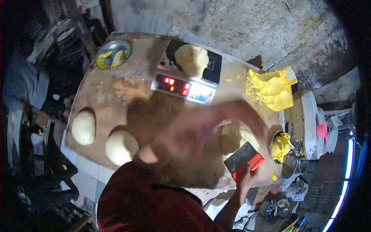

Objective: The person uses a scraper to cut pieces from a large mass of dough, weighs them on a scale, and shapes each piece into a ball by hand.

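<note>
My right hand (248, 179) grips a dough scraper (241, 159) by its red handle, the dark blade tilted up beside a piece of dough (240, 136). My left hand (245, 116) reaches across the table over that dough, too smeared by motion to show its fingers. Another lump of dough (192, 58) rests on a digital scale (172, 86), whose red digits are lit. Two smooth dough balls, one at far left (83, 127) and one nearer my sleeve (121, 148), lie on the wooden table (104, 92).
A yellow fat-like block (272, 91) lies at the right, with a bowl (275, 157) of similar yellow stuff below it. At the back left stands a metal bowl (127, 47). Another person's grey sleeve (29, 85) shows beyond the left edge. A white container (311, 127) borders the right side.
</note>
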`<state>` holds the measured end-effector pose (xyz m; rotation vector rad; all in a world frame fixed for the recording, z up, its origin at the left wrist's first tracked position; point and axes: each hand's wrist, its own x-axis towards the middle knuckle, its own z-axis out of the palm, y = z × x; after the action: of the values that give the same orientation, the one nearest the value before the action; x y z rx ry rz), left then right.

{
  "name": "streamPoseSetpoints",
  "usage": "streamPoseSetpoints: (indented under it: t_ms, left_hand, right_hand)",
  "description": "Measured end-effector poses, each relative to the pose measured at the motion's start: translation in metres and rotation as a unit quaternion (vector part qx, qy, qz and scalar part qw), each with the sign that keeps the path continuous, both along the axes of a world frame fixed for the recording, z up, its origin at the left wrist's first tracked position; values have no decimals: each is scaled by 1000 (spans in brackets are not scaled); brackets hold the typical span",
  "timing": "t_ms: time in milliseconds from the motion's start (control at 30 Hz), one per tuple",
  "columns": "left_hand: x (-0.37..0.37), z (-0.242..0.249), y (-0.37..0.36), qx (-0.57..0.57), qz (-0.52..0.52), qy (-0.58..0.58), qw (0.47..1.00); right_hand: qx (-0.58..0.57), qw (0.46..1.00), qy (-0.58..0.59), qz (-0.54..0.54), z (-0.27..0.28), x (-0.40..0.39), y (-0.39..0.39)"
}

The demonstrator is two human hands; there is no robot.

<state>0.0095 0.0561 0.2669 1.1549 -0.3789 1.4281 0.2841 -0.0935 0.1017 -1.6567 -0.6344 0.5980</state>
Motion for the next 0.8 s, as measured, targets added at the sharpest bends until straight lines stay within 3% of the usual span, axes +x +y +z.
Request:
streamPoseSetpoints:
  t_ms: [33,100,133,200,267,333,400,433,467,533,600,667,800]
  left_hand:
    - [33,12,-37,65,-89,-170,979]
    - [123,-2,-137,-5,-165,-202,965]
    - [127,-1,-156,-9,-156,-189,969]
    - [139,5,-184,16,-137,-177,974]
    - [137,13,-215,48,-125,-170,976]
    - [185,21,-227,81,-125,-162,975]
    - [146,40,-210,113,-124,-164,972]
    - [197,27,-253,126,-120,-164,971]
    - [184,38,-228,136,-115,-166,970]
    - [214,33,-250,157,-114,-174,965]
    - [164,50,-202,177,-118,-187,959]
    - [164,52,-205,192,-118,-199,954]
    - [118,40,-126,208,-100,-231,945]
  right_hand:
    - [18,1000,6,-6,-12,9,-11]
    - [-2,999,20,42,-51,55,-34]
    - [-17,997,21,72,-66,68,-49]
    - [27,992,56,112,-39,54,-71]
    - [86,985,104,108,-25,55,-86]
    - [125,982,116,80,-25,60,-102]
    - [129,978,155,43,-14,64,-116]
    - [124,977,162,58,-10,65,-120]
    - [122,977,163,58,-10,65,-121]
    - [128,979,148,62,-8,63,-118]
    - [135,976,149,82,-7,61,-113]
    - [135,981,131,56,-14,52,-101]
    - [113,978,162,64,-17,14,-60]
